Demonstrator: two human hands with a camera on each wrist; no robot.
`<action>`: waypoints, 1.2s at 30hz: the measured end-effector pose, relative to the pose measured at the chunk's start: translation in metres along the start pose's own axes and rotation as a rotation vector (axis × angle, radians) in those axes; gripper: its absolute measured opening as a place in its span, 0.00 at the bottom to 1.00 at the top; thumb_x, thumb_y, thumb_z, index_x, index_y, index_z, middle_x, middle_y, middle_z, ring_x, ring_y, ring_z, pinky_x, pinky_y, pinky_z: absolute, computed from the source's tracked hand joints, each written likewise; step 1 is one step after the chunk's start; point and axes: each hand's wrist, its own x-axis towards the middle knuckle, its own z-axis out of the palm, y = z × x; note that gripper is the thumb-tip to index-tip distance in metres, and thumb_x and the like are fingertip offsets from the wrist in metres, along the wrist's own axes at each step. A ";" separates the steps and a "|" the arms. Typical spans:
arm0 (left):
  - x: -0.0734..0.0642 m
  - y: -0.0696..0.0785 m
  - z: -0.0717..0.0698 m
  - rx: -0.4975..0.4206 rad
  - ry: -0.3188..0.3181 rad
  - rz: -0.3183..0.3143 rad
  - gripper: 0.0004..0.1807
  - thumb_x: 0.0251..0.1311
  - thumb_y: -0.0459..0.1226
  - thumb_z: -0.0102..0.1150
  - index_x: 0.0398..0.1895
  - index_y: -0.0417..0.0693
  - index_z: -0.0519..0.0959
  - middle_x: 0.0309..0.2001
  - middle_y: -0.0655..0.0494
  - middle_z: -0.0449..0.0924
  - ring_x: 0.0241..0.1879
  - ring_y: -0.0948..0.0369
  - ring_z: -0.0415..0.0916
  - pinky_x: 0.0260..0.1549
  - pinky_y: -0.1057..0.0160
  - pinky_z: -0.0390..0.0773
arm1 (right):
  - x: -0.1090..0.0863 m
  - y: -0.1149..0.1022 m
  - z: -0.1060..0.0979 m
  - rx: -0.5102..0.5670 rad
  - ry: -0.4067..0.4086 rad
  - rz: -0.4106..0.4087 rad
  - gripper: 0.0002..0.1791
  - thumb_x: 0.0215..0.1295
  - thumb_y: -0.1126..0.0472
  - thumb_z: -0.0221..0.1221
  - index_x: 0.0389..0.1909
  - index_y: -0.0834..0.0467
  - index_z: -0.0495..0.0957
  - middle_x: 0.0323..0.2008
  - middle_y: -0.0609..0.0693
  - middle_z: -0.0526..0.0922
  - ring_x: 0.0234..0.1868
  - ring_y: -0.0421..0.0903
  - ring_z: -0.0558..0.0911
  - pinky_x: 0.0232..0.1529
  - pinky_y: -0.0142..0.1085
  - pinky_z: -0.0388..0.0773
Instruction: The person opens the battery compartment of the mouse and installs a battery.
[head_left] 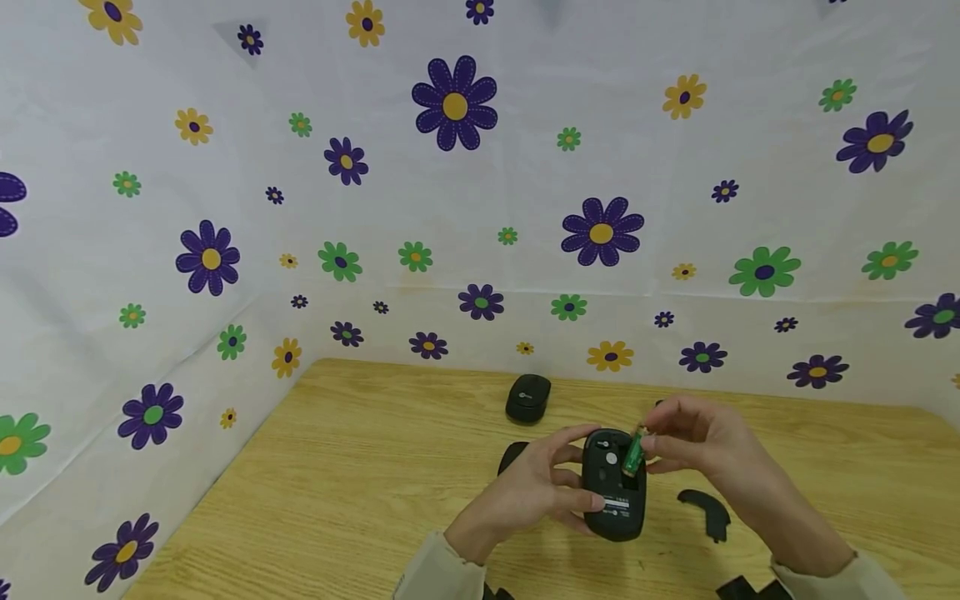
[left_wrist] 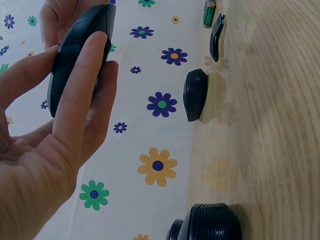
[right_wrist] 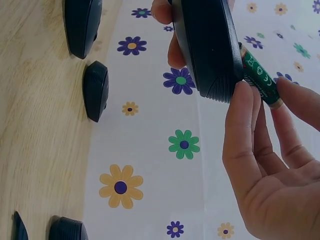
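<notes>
My left hand (head_left: 525,483) grips a black computer mouse (head_left: 611,504) by its sides, its underside facing me and its battery slot uncovered. Between thumb and fingertips, my right hand (head_left: 720,450) pinches a green battery (head_left: 634,452), which sits tilted with its lower end at the slot. In the right wrist view the same battery (right_wrist: 261,77) shows beside the mouse's edge, with the thumb at its outer end. A curved black battery cover (head_left: 707,514) lies on the table just below the right hand.
Another black mouse (head_left: 528,398) stands towards the back of the wooden table (head_left: 360,467). A further dark mouse (head_left: 513,455) is partly hidden behind the left hand. In the left wrist view, a second green battery (left_wrist: 209,14) lies near a thin black piece (left_wrist: 217,38). Flowered cloth (head_left: 450,250) hangs behind.
</notes>
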 end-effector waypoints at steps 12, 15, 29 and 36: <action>-0.002 0.000 0.000 0.009 0.000 0.007 0.41 0.58 0.17 0.60 0.75 0.49 0.66 0.52 0.46 0.77 0.44 0.52 0.83 0.30 0.55 0.89 | -0.002 -0.004 0.008 -0.091 -0.018 0.033 0.11 0.66 0.72 0.63 0.48 0.73 0.79 0.40 0.55 0.82 0.37 0.47 0.84 0.39 0.40 0.87; -0.002 -0.001 0.000 0.009 0.000 0.010 0.41 0.58 0.17 0.60 0.75 0.49 0.66 0.53 0.45 0.77 0.44 0.52 0.83 0.30 0.55 0.89 | -0.003 -0.003 0.008 -0.092 0.000 0.037 0.11 0.68 0.71 0.62 0.48 0.73 0.79 0.41 0.54 0.81 0.37 0.47 0.84 0.38 0.40 0.87; -0.004 0.001 0.001 0.015 -0.005 0.013 0.41 0.58 0.18 0.60 0.76 0.47 0.65 0.53 0.46 0.76 0.45 0.53 0.83 0.31 0.55 0.89 | -0.006 0.010 0.009 0.028 -0.022 0.171 0.22 0.80 0.60 0.51 0.62 0.75 0.67 0.53 0.61 0.77 0.45 0.51 0.83 0.40 0.50 0.88; -0.005 -0.001 0.000 0.024 -0.005 0.022 0.41 0.58 0.18 0.60 0.76 0.46 0.64 0.52 0.46 0.76 0.44 0.54 0.83 0.31 0.55 0.89 | -0.009 0.022 0.011 0.195 -0.203 0.245 0.36 0.84 0.50 0.42 0.72 0.79 0.49 0.57 0.59 0.76 0.50 0.56 0.85 0.39 0.54 0.87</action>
